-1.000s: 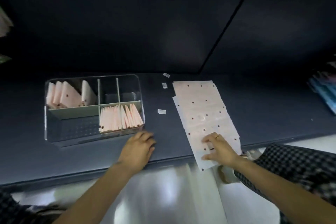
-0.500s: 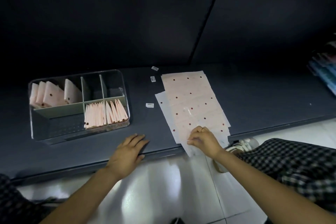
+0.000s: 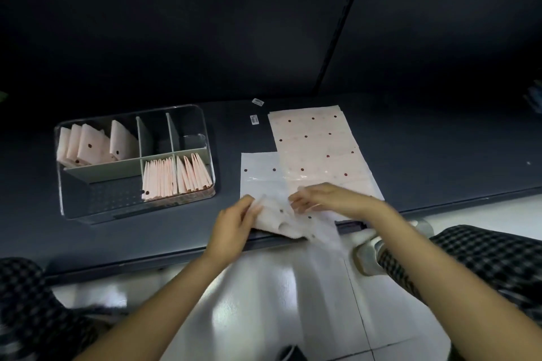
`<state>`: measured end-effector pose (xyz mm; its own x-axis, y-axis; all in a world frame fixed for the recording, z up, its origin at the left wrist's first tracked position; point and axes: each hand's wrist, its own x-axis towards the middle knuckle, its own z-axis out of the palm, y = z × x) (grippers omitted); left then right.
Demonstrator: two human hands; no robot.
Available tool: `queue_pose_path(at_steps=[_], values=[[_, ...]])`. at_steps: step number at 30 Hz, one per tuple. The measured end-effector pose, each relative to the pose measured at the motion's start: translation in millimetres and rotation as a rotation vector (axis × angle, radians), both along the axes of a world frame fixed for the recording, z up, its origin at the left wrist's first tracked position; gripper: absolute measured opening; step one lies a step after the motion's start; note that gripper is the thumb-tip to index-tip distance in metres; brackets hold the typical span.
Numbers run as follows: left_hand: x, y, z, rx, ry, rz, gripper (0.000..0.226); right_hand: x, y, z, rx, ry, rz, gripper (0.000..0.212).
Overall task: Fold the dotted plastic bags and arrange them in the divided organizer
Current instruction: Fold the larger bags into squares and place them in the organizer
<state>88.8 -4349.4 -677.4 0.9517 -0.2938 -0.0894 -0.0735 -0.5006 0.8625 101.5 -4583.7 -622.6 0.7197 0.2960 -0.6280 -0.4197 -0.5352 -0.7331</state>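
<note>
A dotted bag point(image 3: 264, 184) lies at the lower middle of the frame, on the near edge of the dark table point(image 3: 440, 149), its near end lifted and crumpled over the edge. The left hand point(image 3: 231, 226) grips that crumpled end from the left, fingers curled into the plastic. The right hand point(image 3: 325, 199) comes in from the right and pinches the same bag, fingertips bent down onto it; the motion blur hides the exact hold.

Just right of this bag, and overlapping it, a stack point(image 3: 316, 146) of flat pink dotted bags runs from the table's middle towards the upper right.

At the left of the frame stands the clear organizer point(image 3: 63, 184). Its upper left compartment holds several folded bags point(image 3: 93, 143) leaning upright; the lower right one is packed with a row of folded bags point(image 3: 176, 176) standing on edge. The two small upper right compartments and the lower left one hold none.

Two small white labels point(image 3: 255, 119) lie on the table above the stack's left corner.

Checked trouser legs point(image 3: 492, 258) show at the lower right and lower left, above a glossy white floor point(image 3: 278, 302).
</note>
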Motion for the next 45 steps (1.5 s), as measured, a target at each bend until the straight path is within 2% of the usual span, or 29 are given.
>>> queue_pose_path(at_steps=[3, 7, 8, 11, 12, 14, 17, 18, 20, 22, 24, 26, 29, 33, 35, 38, 44, 45], values=[[13, 0, 4, -0.231, 0.169, 0.165, 0.031, 5, -41, 2, 0.131, 0.082, -0.141, 0.069], [26, -2, -1, -0.299, 0.242, 0.315, 0.032, 1, -57, -12, 0.315, 0.089, -0.197, 0.076], [30, -3, -2, -0.295, 0.244, 0.333, 0.032, 1, -53, -16, 0.322, 0.070, -0.248, 0.070], [36, -4, -7, -0.304, 0.256, 0.364, 0.028, 7, -40, -32, 0.189, -0.066, -0.480, 0.025], [37, -5, -8, -0.309, 0.260, 0.372, 0.024, 9, -36, -37, 0.154, -0.092, -0.559, 0.017], [37, -6, -11, -0.296, 0.288, 0.383, 0.013, 13, -30, -46, 0.128, -0.095, -0.680, 0.024], [30, -6, -21, -0.140, 0.293, 0.346, 0.043, 16, -26, -61, 0.004, -0.135, -0.731, 0.028], [26, -6, -24, -0.065, 0.220, 0.336, 0.049, 18, -24, -65, -0.046, -0.155, -0.728, 0.026], [16, -4, -25, 0.117, -0.036, 0.268, 0.051, 21, -22, -71, -0.161, -0.182, -0.691, 0.035], [7, -5, -26, 0.273, -0.310, 0.061, 0.049, 25, -21, -74, -0.276, -0.209, -0.616, 0.042], [-4, -10, -29, 0.427, -0.463, -0.179, 0.054, 31, -20, -74, -0.349, -0.205, -0.554, 0.044], [-17, -15, -33, 0.591, -0.464, -0.349, 0.067, 36, -20, -73, -0.360, -0.165, -0.509, 0.042], [-33, -10, -44, 0.775, -0.423, -0.451, 0.077, 41, -24, -73, -0.276, -0.075, -0.525, 0.031], [-34, -1, -51, 0.878, -0.375, -0.547, 0.080, 45, -28, -64, -0.038, 0.093, -0.675, 0.017], [-32, -2, -55, 0.866, -0.367, -0.577, 0.082, 51, -31, -59, 0.077, 0.072, -0.712, 0.029], [-31, -2, -56, 0.875, -0.368, -0.583, 0.084, 61, -35, -47, 0.102, -0.005, -0.513, 0.037], [-27, -1, -54, 0.820, -0.272, -0.628, 0.088, 88, -47, -30, -0.083, 0.016, -0.041, 0.019], [-27, -1, -54, 0.820, -0.271, -0.629, 0.089, 92, -48, -28, -0.108, 0.031, 0.024, 0.022]])
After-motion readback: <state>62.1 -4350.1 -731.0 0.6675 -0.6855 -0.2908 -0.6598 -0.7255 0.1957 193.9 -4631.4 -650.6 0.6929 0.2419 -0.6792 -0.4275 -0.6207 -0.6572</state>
